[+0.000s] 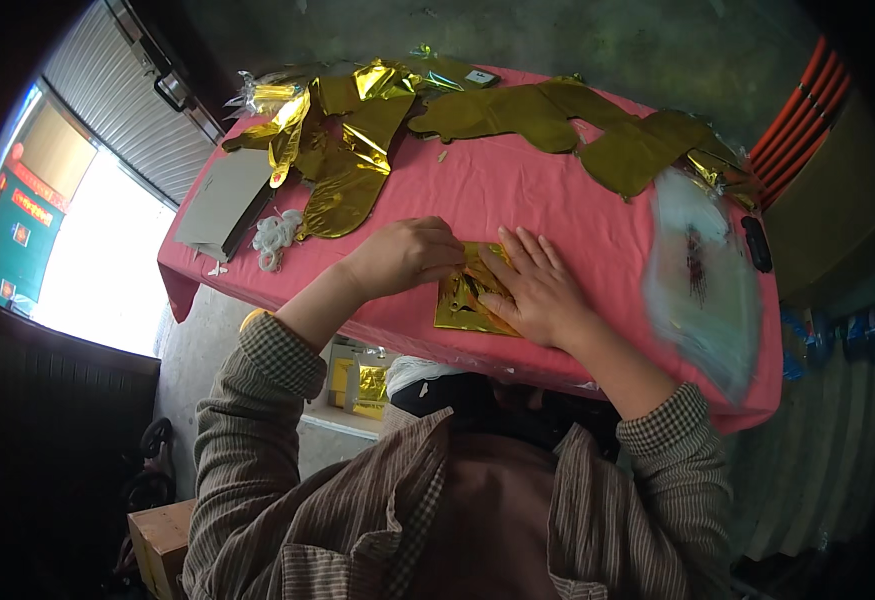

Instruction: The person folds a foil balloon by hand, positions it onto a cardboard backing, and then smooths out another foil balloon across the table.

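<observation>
Left grip (409, 258) curled narrow, seemingly pinching gold foil (459, 308), right grip (541, 292) splayed palm-down on it

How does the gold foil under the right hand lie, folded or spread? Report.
Folded: the gold foil forms a compact, creased, straight-edged rectangle.

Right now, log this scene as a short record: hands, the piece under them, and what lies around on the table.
Piece: square gold foil, creased, lying near the table's near edge
Left hand: fingers bunched at the foil's upper left; grip unclear
Right hand: spread flat over the foil's right part
Cover: pink cloth
Far side: flat gold foil shapes
Left end: grey box, white string
Right end: clear plastic bags, small black object
</observation>
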A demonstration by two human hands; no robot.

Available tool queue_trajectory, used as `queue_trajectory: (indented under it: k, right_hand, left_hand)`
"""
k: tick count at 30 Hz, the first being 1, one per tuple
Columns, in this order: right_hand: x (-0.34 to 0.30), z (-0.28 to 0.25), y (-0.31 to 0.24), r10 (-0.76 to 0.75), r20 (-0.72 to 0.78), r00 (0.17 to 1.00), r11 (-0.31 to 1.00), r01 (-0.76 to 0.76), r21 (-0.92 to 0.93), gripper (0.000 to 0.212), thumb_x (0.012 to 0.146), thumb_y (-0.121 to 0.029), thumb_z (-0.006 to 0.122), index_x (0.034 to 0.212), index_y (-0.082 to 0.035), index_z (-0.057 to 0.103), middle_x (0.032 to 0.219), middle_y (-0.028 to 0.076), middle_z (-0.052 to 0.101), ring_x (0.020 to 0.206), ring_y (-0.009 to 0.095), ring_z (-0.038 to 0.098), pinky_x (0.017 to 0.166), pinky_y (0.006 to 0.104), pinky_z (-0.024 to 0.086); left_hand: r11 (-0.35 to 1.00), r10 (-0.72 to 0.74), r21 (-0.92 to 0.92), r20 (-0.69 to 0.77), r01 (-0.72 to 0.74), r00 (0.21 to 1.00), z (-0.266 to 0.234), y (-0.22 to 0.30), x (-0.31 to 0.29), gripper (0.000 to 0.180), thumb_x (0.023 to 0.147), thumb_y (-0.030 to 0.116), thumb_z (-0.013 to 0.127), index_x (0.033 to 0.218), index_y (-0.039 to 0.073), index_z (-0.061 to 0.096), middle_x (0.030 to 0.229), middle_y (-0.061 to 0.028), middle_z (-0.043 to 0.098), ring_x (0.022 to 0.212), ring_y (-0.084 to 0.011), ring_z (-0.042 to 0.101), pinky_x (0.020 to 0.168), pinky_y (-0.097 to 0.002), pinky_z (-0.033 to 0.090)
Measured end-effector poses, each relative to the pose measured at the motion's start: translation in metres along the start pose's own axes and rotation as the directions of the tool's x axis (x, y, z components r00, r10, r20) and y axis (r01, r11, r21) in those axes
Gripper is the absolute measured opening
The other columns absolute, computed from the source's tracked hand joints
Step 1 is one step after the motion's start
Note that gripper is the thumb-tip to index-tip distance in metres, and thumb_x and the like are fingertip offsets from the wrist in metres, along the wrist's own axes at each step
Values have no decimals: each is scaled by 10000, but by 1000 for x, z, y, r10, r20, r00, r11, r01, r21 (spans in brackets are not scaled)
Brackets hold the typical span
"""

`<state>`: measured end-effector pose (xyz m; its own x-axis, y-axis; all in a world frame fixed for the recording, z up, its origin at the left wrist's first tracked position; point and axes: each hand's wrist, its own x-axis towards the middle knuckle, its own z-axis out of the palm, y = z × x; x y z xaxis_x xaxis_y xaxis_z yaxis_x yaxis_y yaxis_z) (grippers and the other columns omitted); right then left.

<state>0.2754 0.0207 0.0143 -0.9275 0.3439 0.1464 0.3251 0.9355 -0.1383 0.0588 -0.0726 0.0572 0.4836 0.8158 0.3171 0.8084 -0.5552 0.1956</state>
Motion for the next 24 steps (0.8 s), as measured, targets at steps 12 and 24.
queue_trajectory:
  k: [12,24]
  right_hand:
    - [0,0,0,-1,8,1000,1000,1,11,633,887,-521,388,1391,-143,330,1454,176,231,1354,333,193,1106,450,130]
    - [1,-2,0,7,28,1000,1000,-7,-1,636,891,-510,382,1403,-140,308,1460,169,221,1361,323,177,1110,437,120]
  left_hand:
    - [998,-34,-43,-7,34,999,0,-8,6,125,759,104,645,857,28,633,876,-70,627,876,-251,566,783,-362,473]
    - [999,9,53,-83,-5,997,6,-8,7,122,740,114,655,835,48,616,835,-57,591,822,-243,571,729,-356,481]
